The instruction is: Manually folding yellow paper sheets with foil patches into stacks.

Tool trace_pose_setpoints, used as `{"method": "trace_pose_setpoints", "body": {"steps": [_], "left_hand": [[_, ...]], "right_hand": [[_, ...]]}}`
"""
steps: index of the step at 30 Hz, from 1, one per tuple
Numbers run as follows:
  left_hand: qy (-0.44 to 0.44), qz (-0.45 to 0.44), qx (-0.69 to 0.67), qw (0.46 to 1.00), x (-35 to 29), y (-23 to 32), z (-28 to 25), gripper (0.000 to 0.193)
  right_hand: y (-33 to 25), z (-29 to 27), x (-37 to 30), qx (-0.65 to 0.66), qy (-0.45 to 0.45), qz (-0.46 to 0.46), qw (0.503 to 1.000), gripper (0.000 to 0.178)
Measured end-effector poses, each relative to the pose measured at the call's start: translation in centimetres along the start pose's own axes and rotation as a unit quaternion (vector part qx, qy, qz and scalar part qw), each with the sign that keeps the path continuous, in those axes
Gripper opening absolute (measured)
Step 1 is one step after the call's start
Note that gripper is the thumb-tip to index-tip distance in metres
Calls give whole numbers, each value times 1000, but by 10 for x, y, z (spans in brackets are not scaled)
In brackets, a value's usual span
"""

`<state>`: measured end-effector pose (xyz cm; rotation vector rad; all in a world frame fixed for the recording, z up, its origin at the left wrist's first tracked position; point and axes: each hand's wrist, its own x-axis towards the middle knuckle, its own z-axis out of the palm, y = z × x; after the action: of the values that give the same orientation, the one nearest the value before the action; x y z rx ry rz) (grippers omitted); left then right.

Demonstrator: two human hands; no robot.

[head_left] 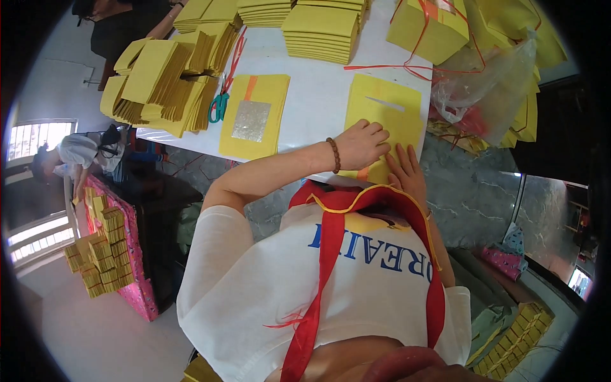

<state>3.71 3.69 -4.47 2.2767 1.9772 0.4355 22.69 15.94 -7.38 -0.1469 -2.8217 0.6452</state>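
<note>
A yellow paper stack (pixel 401 127) lies on the white table in front of me, with a thin whitish sliver showing on its upper part and an orange strip at its near edge. My left hand (pixel 363 146), with a brown bead bracelet at the wrist, rests over the near part of the stack. Its fingers are curled together, and what they hold, if anything, is hidden. Beside it, my right hand (pixel 407 175) lies with fingers stretched out on the stack's near right edge. To the left sits another yellow paper stack (pixel 273 114) bearing a silver square (pixel 251 121) and an orange strip.
Green-handled scissors (pixel 218 107) lie by folded yellow paper bundles (pixel 153 76) at the far left. More bundles (pixel 318 35) stand at the back. A red-tied yellow bundle (pixel 426 32) and a clear plastic bag (pixel 490 89) are at right. Another person (pixel 89 153) works at left.
</note>
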Motion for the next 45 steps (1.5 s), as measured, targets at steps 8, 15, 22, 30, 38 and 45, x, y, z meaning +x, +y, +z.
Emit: {"method": "trace_pose_setpoints", "body": {"steps": [8,15,22,30,38,45], "left_hand": [[28,-52,155,986,7,32,1,50],[122,-27,87,988,6,11,5,40],[287,-108,-163,938,-26,-24,-53,43],[330,-207,40,920,-79,-101,-28,43],[144,-207,100,962,-93,-119,25,50],[89,-204,97,970,-90,-118,18,45]], "right_hand": [[-3,-6,2,244,57,83,965,38],[4,2,-4,466,214,254,820,45],[3,12,-15,454,273,337,778,45],[27,39,-23,451,246,344,786,43],[29,49,-21,510,244,346,748,39],[33,49,-19,518,219,359,745,37]]}}
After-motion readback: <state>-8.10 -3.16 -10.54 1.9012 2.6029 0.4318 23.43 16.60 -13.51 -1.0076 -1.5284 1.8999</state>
